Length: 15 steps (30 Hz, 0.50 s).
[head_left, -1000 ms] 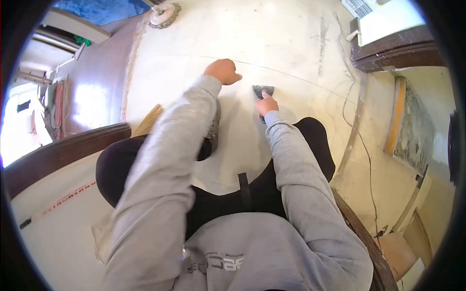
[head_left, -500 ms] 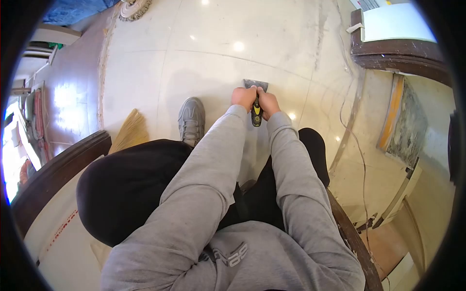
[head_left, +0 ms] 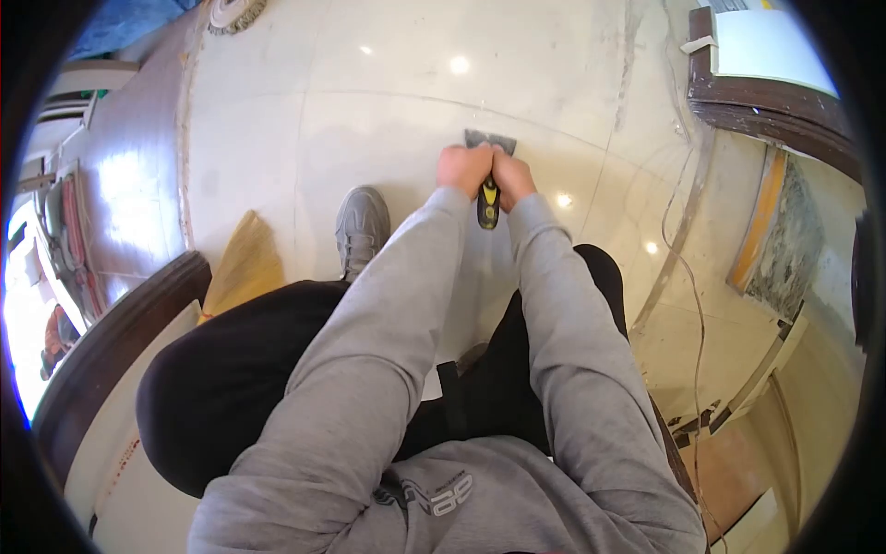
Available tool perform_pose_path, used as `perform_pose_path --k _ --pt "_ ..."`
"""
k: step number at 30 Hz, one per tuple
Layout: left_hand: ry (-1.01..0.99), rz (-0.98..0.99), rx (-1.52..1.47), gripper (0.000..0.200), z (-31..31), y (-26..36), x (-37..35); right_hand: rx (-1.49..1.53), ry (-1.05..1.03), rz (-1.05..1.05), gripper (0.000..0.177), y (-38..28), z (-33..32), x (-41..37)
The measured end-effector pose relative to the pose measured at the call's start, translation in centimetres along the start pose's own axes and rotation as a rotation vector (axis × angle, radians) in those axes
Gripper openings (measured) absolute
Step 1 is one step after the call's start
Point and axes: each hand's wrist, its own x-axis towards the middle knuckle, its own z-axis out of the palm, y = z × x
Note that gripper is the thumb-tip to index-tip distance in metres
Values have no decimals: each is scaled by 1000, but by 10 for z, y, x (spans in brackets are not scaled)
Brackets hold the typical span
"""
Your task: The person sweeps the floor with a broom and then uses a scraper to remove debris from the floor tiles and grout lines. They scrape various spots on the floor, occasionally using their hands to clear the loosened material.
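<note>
From the head camera, looking down past the person's chest, both arms in grey sleeves (head_left: 369,369) reach forward to a scraper (head_left: 487,208) on the pale, glossy tiled floor (head_left: 388,74). The left hand (head_left: 464,169) is curled shut around the upper part of the tool's shaft. The right hand (head_left: 512,175) is wrapped closed just beside it, and the two hands press against each other. The scraper's yellow and black handle end sticks out below the hands toward the person. Its flat dark blade (head_left: 489,140) shows beyond the knuckles and lies against the tile, close to a thin grout line that runs across the floor. A grey shoe (head_left: 362,222) is planted on the tile to the left of the hands, near the left forearm. Further left, the straw head of a broom (head_left: 242,263) lies on the floor beside a dark curved wooden edge (head_left: 111,342). Black trousers (head_left: 221,379) fill the lower middle of the view. To the right, a thin cable (head_left: 688,268) trails over the tiles, well apart from the hands, and a dark wooden frame (head_left: 766,111) stands at the upper right.
</note>
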Motion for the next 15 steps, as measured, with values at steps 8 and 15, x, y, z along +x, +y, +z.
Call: perform_pose_path --k 8,15 --pt "87 -157 -72 51 4 -13 -18 -205 82 -128 49 24 -2 6" --pt "14 44 36 56 -9 -2 -10 -199 103 -127 62 12 3 -5"
